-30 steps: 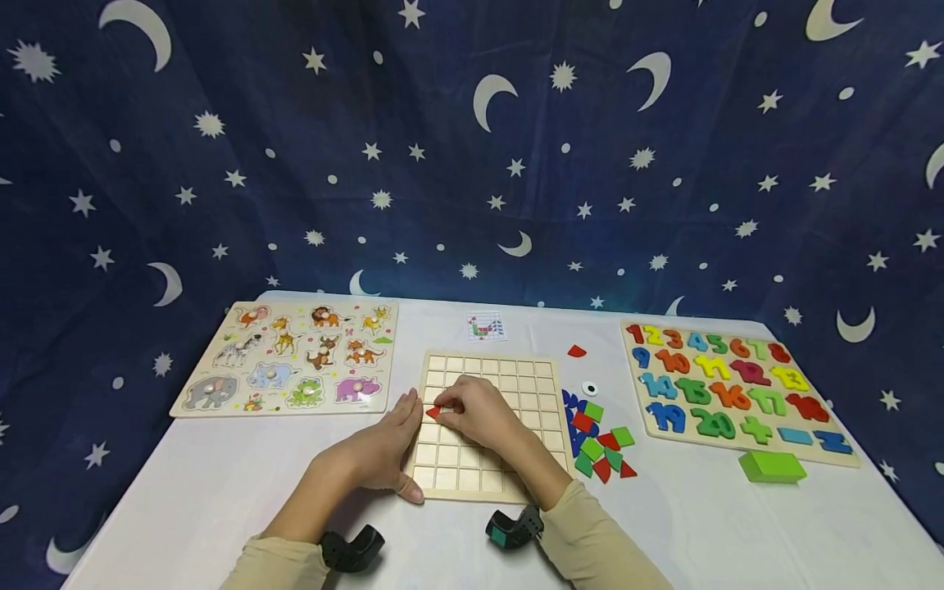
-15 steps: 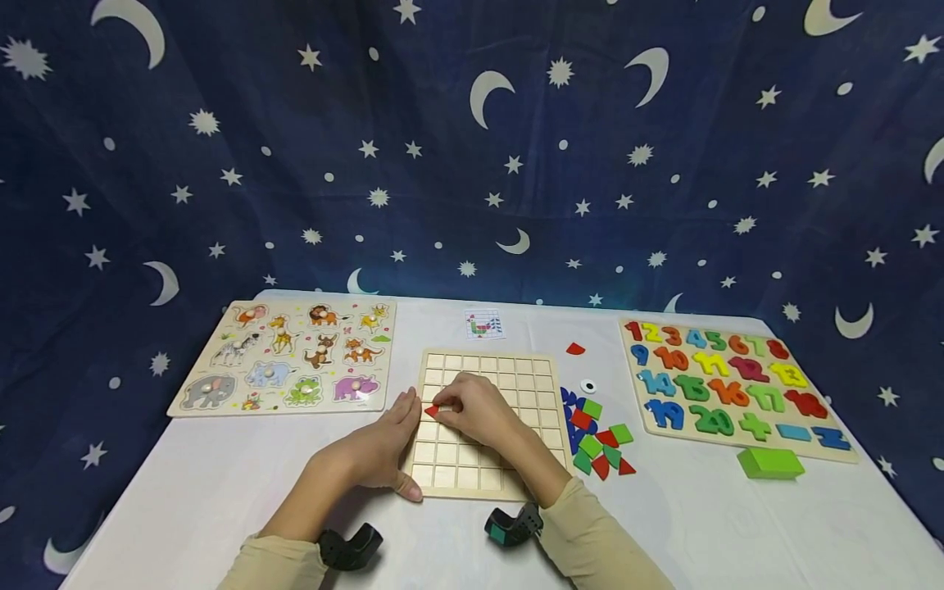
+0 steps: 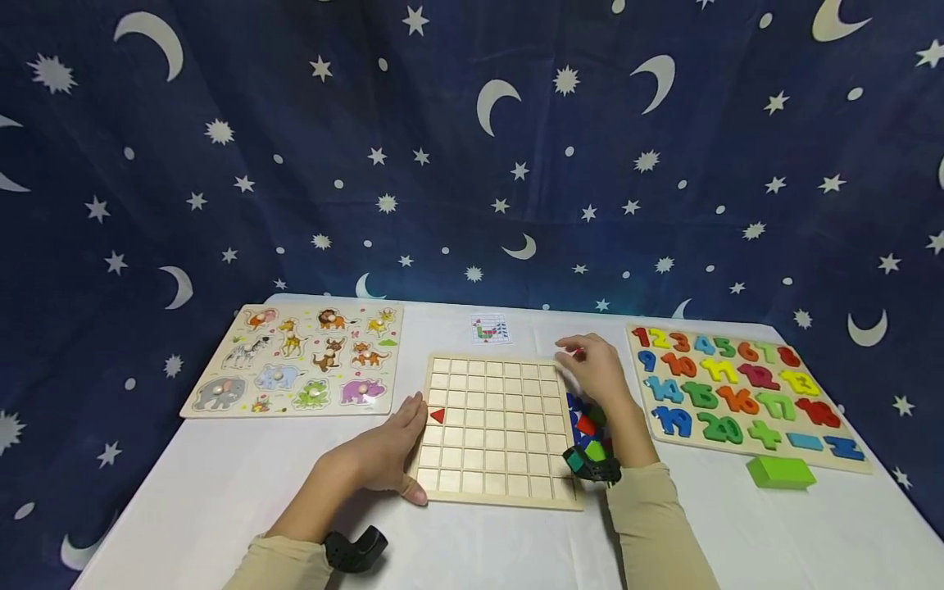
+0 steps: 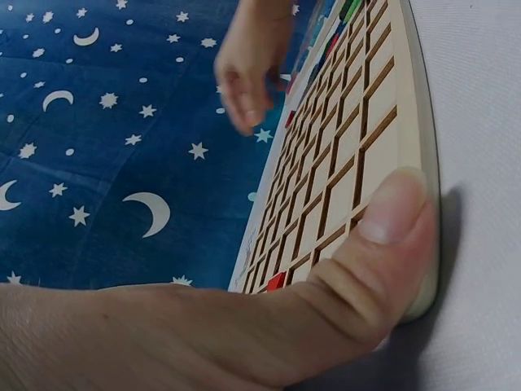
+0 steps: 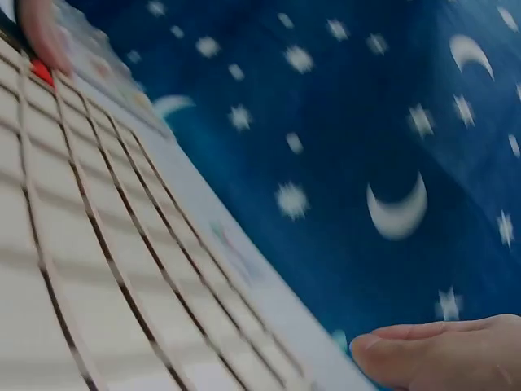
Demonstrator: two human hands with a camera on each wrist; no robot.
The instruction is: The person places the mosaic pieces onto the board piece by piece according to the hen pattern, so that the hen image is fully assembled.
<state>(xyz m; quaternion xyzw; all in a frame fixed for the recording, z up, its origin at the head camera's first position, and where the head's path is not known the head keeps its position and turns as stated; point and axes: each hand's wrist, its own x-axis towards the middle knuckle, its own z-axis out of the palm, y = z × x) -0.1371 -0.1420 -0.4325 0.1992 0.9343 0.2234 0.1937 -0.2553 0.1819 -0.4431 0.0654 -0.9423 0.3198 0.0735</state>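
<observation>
A wooden grid board (image 3: 494, 442) lies on the white table. A red triangle (image 3: 438, 416) sits in a cell at its left side. My left hand (image 3: 379, 455) rests along the board's left edge with straight fingers, its thumb (image 4: 387, 220) at the front corner. My right hand (image 3: 596, 373) hovers by the board's far right corner, fingers loosely bent and holding nothing. A red quarter-round piece (image 3: 578, 354) shows partly behind its fingers. Under the right wrist, a pile with a red square (image 3: 586, 425), a green square (image 3: 595, 450) and blue pieces is partly covered.
A small pattern card (image 3: 490, 329) lies beyond the board. To the left is an animal puzzle (image 3: 394, 360); to the right, a number puzzle (image 3: 634, 344) with a green block (image 3: 782, 473) in front. A starry cloth (image 3: 442, 164) hangs behind the table.
My right hand has let go of the red triangle, leaving it in the left-side cell, and has moved right to the board's far right corner. The left hand has stayed put.
</observation>
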